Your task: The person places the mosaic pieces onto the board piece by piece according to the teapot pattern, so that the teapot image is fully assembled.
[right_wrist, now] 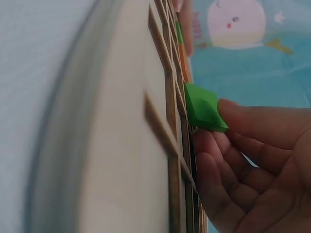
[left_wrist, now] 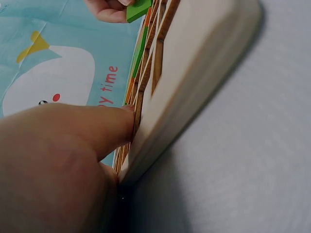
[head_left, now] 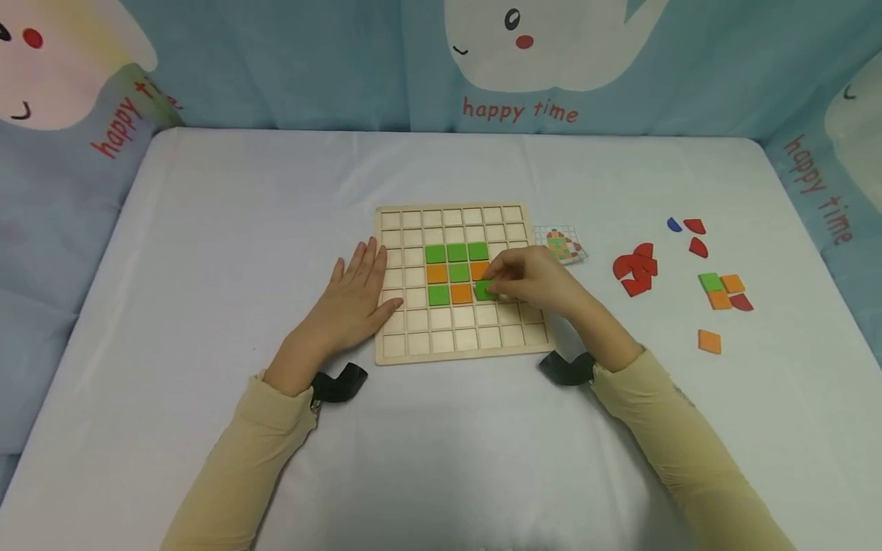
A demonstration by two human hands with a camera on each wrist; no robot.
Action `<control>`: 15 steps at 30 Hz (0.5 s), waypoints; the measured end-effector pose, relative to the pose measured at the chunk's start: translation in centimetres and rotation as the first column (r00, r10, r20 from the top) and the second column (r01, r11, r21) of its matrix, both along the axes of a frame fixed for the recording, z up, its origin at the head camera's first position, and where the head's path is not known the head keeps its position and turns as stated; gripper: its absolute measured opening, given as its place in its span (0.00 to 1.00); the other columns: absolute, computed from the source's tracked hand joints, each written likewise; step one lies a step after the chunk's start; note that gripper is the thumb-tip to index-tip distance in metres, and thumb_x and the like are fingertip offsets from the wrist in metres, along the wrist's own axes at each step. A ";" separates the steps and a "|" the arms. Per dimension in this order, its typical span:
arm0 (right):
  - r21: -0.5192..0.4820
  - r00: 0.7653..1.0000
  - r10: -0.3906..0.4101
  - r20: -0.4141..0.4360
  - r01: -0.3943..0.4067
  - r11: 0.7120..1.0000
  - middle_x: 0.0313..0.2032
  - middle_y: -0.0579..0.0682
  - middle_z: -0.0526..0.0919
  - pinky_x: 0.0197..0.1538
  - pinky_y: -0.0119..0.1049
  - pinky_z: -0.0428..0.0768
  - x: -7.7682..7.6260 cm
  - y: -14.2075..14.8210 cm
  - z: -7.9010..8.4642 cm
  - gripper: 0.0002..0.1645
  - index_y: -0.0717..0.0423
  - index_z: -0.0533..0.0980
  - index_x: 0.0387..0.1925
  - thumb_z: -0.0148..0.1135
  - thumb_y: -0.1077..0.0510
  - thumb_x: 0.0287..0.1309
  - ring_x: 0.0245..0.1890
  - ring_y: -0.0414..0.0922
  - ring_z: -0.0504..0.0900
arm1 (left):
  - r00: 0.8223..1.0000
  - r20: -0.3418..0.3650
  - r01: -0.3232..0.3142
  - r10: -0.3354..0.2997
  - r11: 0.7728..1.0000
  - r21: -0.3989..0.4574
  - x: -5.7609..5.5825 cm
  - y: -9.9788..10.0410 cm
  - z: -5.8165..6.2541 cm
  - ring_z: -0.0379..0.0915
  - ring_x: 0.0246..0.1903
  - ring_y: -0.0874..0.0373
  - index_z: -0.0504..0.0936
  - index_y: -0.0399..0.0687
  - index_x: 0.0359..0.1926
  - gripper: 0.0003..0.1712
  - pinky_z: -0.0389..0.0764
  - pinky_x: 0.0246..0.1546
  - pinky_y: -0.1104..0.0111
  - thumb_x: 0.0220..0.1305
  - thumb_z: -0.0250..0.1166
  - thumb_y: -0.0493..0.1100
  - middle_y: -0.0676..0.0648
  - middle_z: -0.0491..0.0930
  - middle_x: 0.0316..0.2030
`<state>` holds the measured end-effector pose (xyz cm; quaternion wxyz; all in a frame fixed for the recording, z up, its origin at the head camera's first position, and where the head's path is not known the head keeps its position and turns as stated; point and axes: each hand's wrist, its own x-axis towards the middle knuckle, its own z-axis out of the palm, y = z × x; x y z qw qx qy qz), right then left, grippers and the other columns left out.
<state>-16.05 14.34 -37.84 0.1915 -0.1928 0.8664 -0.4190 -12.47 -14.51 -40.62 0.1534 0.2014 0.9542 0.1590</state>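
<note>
The left hand (head_left: 347,302) lies straight-fingered, thumb touching the gridded board (head_left: 468,354). The right hand (head_left: 540,281) pinches a tilted green tile (right_wrist: 201,108)

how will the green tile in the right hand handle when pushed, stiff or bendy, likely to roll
The green tile is probably stiff: its edges look straight while the right hand pinches it. It seems light, being small and thin. Rolling looks unlikely, since it is flat with straight sides.
</note>
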 end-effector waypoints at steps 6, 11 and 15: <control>-0.010 1.000 -0.007 -0.028 0.007 1.000 0.36 0.53 0.84 0.36 0.31 0.76 0.0 0.3 -0.2 0.08 0.63 0.82 0.37 0.66 0.67 0.53 0.32 0.44 0.80 | 1.000 -0.009 0.006 -0.006 1.000 0.002 -0.3 0.1 -0.2 0.19 0.71 0.46 0.32 0.33 0.72 0.45 0.29 0.66 0.48 0.72 0.45 0.55 0.37 0.25 0.72; -0.037 0.999 0.010 -0.040 -0.012 0.999 0.35 0.53 0.84 0.35 0.30 0.76 0.0 0.3 -0.3 0.06 0.63 0.82 0.36 0.66 0.67 0.53 0.30 0.43 0.79 | 1.000 -0.014 0.001 -0.001 1.000 0.007 -0.3 0.2 -0.4 0.19 0.71 0.45 0.32 0.33 0.72 0.45 0.29 0.66 0.47 0.72 0.45 0.55 0.36 0.26 0.72; -0.038 0.998 0.017 -0.066 -0.019 0.999 0.35 0.51 0.83 0.34 0.29 0.75 0.2 0.3 -0.3 0.06 0.63 0.83 0.35 0.67 0.67 0.53 0.30 0.43 0.78 | 1.000 -0.016 0.005 -0.005 1.000 0.010 -0.2 0.2 -0.4 0.19 0.70 0.44 0.32 0.32 0.71 0.45 0.30 0.66 0.46 0.72 0.45 0.55 0.36 0.26 0.71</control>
